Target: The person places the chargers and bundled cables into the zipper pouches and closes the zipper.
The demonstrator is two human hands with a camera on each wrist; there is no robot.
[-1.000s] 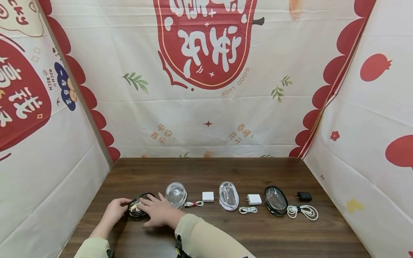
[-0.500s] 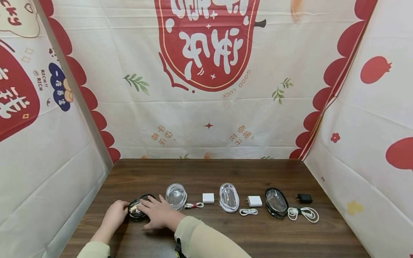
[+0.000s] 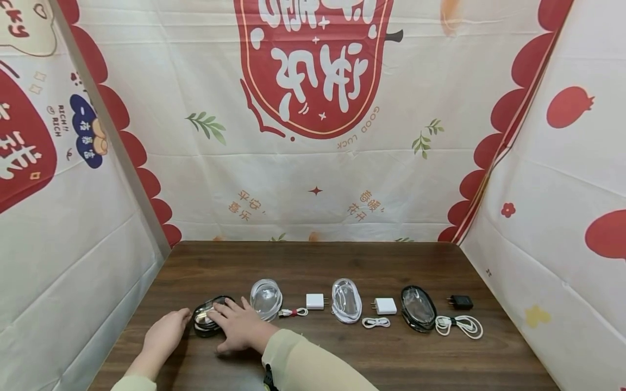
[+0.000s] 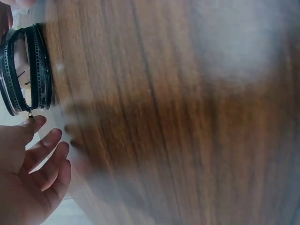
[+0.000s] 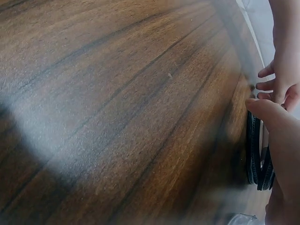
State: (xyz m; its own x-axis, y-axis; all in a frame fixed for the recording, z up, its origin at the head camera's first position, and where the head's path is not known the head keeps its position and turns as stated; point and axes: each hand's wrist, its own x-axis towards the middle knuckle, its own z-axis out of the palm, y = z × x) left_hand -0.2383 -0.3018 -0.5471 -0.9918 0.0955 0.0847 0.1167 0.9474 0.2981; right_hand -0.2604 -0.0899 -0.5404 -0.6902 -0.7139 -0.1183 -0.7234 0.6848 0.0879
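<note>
A clear oval zip pouch with black trim [image 3: 201, 319] lies at the table's left, its zipper edges parted along the side. Pale contents show through the gap. My left hand [image 3: 163, 335] is at the pouch's left end; in the left wrist view its thumb and forefinger pinch the small zipper pull [image 4: 30, 114], other fingers loosely bent. My right hand [image 3: 242, 326] rests over the top of the pouch with spread fingers, covering much of it. The right wrist view has the right thumb [image 5: 262, 110] lying over the pouch's side [image 5: 254, 150].
Rightward stand a round clear pouch [image 3: 266, 300], an oval white-trimmed pouch [image 3: 346, 301] and a black-trimmed pouch [image 3: 418, 308]. Among them lie white chargers [image 3: 315, 301] [image 3: 385, 306], a black charger [image 3: 460, 302] and bundled white cables [image 3: 293, 312] [image 3: 376, 322] [image 3: 459, 326]. Fabric walls surround the table [image 3: 313, 260].
My left hand has shifted slightly left and toward me, from the pouch's upper left edge to its end. The right hand stays over the pouch.
</note>
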